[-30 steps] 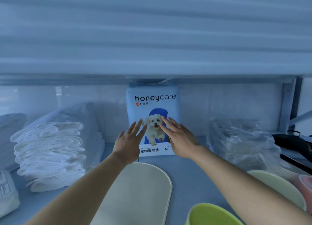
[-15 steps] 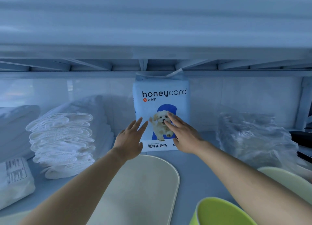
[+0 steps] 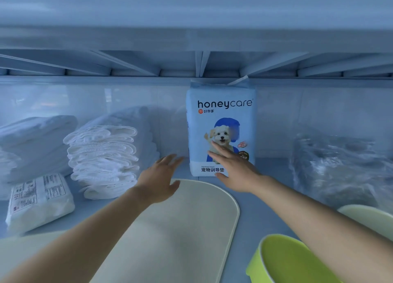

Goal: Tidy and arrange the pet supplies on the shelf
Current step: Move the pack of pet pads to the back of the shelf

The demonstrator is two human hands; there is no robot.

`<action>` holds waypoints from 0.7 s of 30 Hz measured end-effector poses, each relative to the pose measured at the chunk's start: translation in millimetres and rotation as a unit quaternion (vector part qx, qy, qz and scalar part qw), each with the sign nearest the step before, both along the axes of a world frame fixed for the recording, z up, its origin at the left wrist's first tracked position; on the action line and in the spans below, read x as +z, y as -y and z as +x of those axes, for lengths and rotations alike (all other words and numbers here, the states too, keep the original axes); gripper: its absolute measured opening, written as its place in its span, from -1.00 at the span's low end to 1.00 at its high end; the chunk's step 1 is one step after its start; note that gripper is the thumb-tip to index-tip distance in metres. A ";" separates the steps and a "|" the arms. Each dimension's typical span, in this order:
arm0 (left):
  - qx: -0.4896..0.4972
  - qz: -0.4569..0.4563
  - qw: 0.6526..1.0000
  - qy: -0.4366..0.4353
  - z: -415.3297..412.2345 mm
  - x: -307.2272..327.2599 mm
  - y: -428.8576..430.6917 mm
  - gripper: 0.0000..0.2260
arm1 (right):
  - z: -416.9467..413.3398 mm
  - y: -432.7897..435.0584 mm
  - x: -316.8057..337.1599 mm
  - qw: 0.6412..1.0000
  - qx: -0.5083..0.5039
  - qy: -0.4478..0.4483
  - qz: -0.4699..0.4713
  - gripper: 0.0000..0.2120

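Shelf [image 3: 89,208]: right hand [image 3: 236,170] flat on pack [image 3: 221,112], fingers [image 3: 219,149] straight; left hand [image 3: 157,182] splayed.

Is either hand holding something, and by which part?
Nothing is gripped. The right hand has straight fingers low on the pad pack; the left hand hovers open beside it.

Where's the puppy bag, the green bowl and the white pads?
honeycare training pad pack [image 3: 200,127], head view, front panel.
green bowl [image 3: 285,261], head view, inside wall.
stack of white pads [image 3: 102,155], head view, front edges.
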State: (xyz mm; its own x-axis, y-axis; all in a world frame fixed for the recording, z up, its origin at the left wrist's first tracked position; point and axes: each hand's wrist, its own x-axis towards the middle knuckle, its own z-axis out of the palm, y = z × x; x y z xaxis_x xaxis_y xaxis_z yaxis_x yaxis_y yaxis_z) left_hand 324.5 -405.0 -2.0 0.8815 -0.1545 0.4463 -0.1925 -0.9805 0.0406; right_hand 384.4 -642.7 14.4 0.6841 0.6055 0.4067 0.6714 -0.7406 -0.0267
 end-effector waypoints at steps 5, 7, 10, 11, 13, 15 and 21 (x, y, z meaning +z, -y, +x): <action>0.030 -0.005 0.999 -0.029 -29.9 -9.2 -23.1 -0.42 | -20.2 -21.0 -0.4 0.998 0.060 -0.005 0.008 -0.41; 0.027 -0.012 0.999 -0.033 -42.3 -13.2 -24.4 -0.43 | -32.4 -28.9 1.6 0.997 0.076 -0.008 0.011 -0.41; 0.010 -0.021 0.999 -0.036 -60.7 -17.9 -22.6 -0.46 | -53.2 -35.4 4.2 0.996 0.085 -0.015 0.016 -0.40; 0.003 -0.023 0.999 -0.038 -66.6 -19.5 -20.8 -0.46 | -60.6 -35.5 4.4 0.996 0.085 -0.018 0.018 -0.40; -0.016 -0.028 0.999 -0.044 -78.5 -22.5 -14.3 -0.47 | -75.4 -33.2 4.0 0.996 0.080 -0.022 0.015 -0.41; -0.039 -0.026 0.997 -0.053 -90.3 -24.6 -5.6 -0.48 | -90.8 -29.1 1.9 0.997 0.068 -0.030 0.010 -0.42; -0.092 -0.051 0.991 -0.080 -125.7 -33.7 23.4 -0.55 | -135.4 -8.9 -12.0 0.997 0.005 -0.074 0.022 -0.48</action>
State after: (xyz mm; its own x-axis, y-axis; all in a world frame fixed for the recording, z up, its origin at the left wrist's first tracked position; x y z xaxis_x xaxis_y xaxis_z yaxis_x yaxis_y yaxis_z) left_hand 198.7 -428.5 -35.7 0.9031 -0.2809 0.3249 -0.3512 -0.9184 0.1820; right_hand 249.0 -633.7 2.4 0.7328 0.5963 0.3278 0.6649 -0.7300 -0.1583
